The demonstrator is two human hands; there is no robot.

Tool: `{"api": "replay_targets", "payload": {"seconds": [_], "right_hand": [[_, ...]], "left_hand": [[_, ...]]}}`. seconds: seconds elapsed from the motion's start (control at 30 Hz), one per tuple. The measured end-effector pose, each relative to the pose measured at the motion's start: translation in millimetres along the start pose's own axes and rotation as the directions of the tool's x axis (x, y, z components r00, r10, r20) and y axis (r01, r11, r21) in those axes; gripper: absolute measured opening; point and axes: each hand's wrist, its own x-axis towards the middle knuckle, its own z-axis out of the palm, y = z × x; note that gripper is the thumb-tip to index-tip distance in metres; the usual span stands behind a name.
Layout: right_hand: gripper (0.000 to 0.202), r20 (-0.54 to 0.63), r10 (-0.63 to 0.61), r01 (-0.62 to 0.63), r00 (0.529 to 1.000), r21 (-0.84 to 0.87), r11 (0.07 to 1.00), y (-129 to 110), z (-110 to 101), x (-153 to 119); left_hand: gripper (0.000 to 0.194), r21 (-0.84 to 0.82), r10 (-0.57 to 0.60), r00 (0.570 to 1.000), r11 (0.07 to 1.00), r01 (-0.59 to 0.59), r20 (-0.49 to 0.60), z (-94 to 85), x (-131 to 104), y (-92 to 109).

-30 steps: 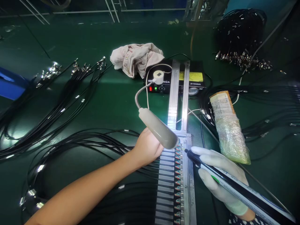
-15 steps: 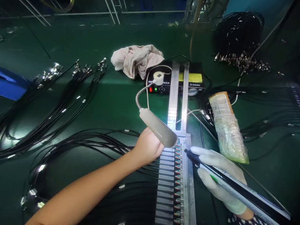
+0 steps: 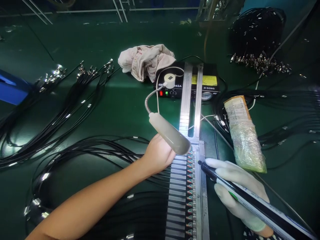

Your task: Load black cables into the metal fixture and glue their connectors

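Note:
Bare and closed, my left hand (image 3: 160, 154) rests at the upper left of the metal fixture (image 3: 202, 193), partly under the lamp head (image 3: 171, 135); what its fingers hold is hidden. My right hand (image 3: 240, 190), in a white glove, is wrapped round a black and white pen-shaped tool (image 3: 252, 200). The tool's dark tip is over the fixture's right rail, beside the row of small connectors (image 3: 190, 196). Black cables (image 3: 112, 148) run from the left into the slots of the fixture, each ending at a connector.
Behind the fixture stands a black control box (image 3: 210, 88) with a gauge, next to a crumpled cloth (image 3: 147, 61). A plastic-wrapped packet (image 3: 246, 136) lies at the right. Cable bundles (image 3: 67, 106) spread on the left, with a coil (image 3: 257, 33) at the back right.
My right hand and the tool have moved slightly right and down, the tip staying near the rail. My left hand is almost unchanged. The whole view has shifted a little.

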Motion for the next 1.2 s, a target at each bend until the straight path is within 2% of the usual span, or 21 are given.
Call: {"api": "replay_targets", "payload": {"seconds": [0.33,0.87,1.03,1.2], "right_hand": [[0.019,-0.034,0.001,0.0,0.999,0.016,1.0,3.2,9.4,4.7],[0.018,-0.044,-0.026,0.025,0.999,-0.025,0.999,3.6,5.4,1.3],[0.017,-0.049,-0.02,0.019,0.999,-0.036,0.999,1.5,5.1,2.7],[0.022,-0.022,-0.016,0.015,1.0,-0.025,1.0,-3.0,4.8,6.8]], "left_hand": [[0.017,-0.005,-0.011,1.0,1.0,0.011,0.001,1.2,-0.1,-0.9],[0.016,0.004,0.007,1.0,1.0,-0.006,-0.006,0.5,-0.1,-0.9],[0.018,0.01,-0.019,1.0,1.0,0.019,0.018,0.2,-0.1,-0.9],[0.018,0.008,-0.015,1.0,1.0,0.015,0.021,0.2,0.3,-0.5]]}}
